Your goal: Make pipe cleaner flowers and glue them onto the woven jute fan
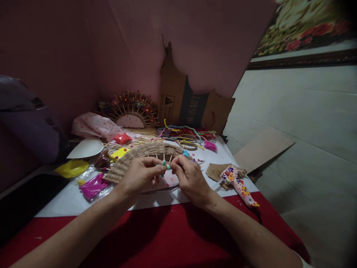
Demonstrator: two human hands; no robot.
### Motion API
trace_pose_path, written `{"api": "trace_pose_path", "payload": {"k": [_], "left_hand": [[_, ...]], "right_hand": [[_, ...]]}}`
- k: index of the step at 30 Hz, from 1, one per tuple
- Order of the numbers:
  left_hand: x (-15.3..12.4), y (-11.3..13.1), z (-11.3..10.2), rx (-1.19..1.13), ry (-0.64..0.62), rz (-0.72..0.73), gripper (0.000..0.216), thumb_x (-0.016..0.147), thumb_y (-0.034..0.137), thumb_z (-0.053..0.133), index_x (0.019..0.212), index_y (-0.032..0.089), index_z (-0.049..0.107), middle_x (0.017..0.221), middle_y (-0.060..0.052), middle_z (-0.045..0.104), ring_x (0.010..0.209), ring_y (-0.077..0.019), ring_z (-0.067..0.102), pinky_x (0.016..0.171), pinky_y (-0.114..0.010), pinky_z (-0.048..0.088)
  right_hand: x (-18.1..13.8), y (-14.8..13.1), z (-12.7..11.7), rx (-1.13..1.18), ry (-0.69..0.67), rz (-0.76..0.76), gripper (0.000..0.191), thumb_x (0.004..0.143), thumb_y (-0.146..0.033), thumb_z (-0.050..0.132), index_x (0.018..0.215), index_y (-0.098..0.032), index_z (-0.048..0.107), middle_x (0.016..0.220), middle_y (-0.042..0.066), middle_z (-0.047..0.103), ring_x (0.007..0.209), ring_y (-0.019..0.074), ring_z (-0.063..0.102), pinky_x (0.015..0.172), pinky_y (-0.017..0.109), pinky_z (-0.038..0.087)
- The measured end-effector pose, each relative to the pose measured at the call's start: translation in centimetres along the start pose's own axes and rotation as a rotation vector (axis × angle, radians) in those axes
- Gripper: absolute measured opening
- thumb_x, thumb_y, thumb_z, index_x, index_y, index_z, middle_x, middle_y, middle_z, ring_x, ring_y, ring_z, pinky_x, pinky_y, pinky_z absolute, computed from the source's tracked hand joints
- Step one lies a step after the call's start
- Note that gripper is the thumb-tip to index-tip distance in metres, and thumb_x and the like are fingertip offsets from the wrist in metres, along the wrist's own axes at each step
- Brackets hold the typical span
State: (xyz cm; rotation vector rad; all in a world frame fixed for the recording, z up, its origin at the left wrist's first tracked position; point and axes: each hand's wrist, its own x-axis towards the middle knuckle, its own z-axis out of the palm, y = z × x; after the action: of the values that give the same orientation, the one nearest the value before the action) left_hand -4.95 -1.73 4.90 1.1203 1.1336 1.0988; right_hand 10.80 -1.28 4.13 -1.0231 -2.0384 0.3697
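Note:
Between my two hands is a small mint-green flower-like shape (pixel 164 163), with several short arms; its material is hard to make out. My left hand (pixel 143 173) pinches it from the left with thumb and forefinger. My right hand (pixel 189 176) pinches its right side. Just behind them lies a half-round craft piece with a twine-woven arch (pixel 135 154), thin sticks and a pale pink dotted centre (pixel 169 179), partly hidden by my hands. A blue flower (pixel 186 153) sits at the arch's right side.
A glue gun (pixel 237 184) with flowered covering rests on cardboard at right. Bundled pipe cleaners (pixel 192 132), a magenta packet (pixel 210 146) and a finished-looking fan piece (pixel 131 109) stand behind. Yellow (pixel 72 168) and magenta clay bags (pixel 93 187) lie left. Torn cardboard (pixel 173 93) leans on the wall.

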Motion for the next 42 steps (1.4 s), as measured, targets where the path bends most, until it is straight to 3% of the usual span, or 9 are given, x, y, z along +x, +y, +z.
{"api": "trace_pose_path", "payload": {"k": [6,14,21,27,38,42], "left_hand": [[0.2,-0.2,0.0,-0.012,0.011,-0.063,0.017,0.056,0.025,0.075,0.059,0.012,0.063,0.044,0.003,0.052,0.039,-0.005,0.041,0.039,-0.016,0.028],[-0.2,-0.1,0.1,-0.247,-0.076,-0.125,0.019,0.058,0.022,0.076,0.061,0.013,0.06,0.054,0.003,0.057,0.047,-0.0071,0.05,0.056,-0.026,0.05],[-0.4,0.2,0.2,-0.231,-0.01,-0.083,0.017,0.06,0.019,0.075,0.063,0.013,0.059,0.056,0.001,0.06,0.045,-0.0067,0.051,0.047,-0.019,0.045],[-0.5,0.2,0.1,-0.23,-0.023,-0.052,0.018,0.06,0.022,0.075,0.062,0.013,0.059,0.05,0.002,0.057,0.045,-0.0068,0.05,0.047,-0.019,0.045],[-0.5,0.2,0.2,-0.326,-0.021,-0.08,0.019,0.058,0.019,0.076,0.062,0.013,0.059,0.051,0.004,0.054,0.042,-0.0037,0.047,0.044,-0.015,0.04],[-0.6,0.3,0.1,-0.374,-0.048,-0.072,0.015,0.061,0.015,0.074,0.063,0.012,0.059,0.057,0.003,0.056,0.045,-0.0039,0.05,0.045,-0.014,0.041]], "right_hand": [[0.0,0.2,0.2,0.007,0.046,-0.012,0.012,0.084,-0.015,0.046,0.074,-0.017,0.051,0.068,0.001,0.055,0.065,0.0132,0.05,0.06,0.024,0.035],[0.0,-0.1,0.1,0.211,0.06,0.066,0.013,0.085,-0.019,0.049,0.073,-0.017,0.054,0.07,0.001,0.059,0.065,0.0115,0.053,0.061,0.022,0.039],[-0.1,0.0,0.2,0.36,0.038,0.148,0.02,0.09,-0.03,0.041,0.086,-0.018,0.056,0.067,-0.001,0.054,0.057,0.0091,0.047,0.054,0.022,0.038],[-0.2,0.2,0.7,0.385,0.03,0.134,0.011,0.081,-0.027,0.056,0.086,-0.016,0.056,0.075,0.002,0.057,0.067,0.0118,0.052,0.061,0.024,0.042],[0.0,0.2,1.1,0.615,0.021,0.214,0.009,0.08,-0.024,0.055,0.08,-0.018,0.048,0.068,-0.003,0.051,0.057,0.0082,0.045,0.052,0.02,0.036],[-0.3,0.0,0.8,0.45,0.04,0.112,0.007,0.085,-0.025,0.049,0.083,-0.018,0.05,0.07,-0.001,0.052,0.061,0.0094,0.048,0.055,0.021,0.039]]}}
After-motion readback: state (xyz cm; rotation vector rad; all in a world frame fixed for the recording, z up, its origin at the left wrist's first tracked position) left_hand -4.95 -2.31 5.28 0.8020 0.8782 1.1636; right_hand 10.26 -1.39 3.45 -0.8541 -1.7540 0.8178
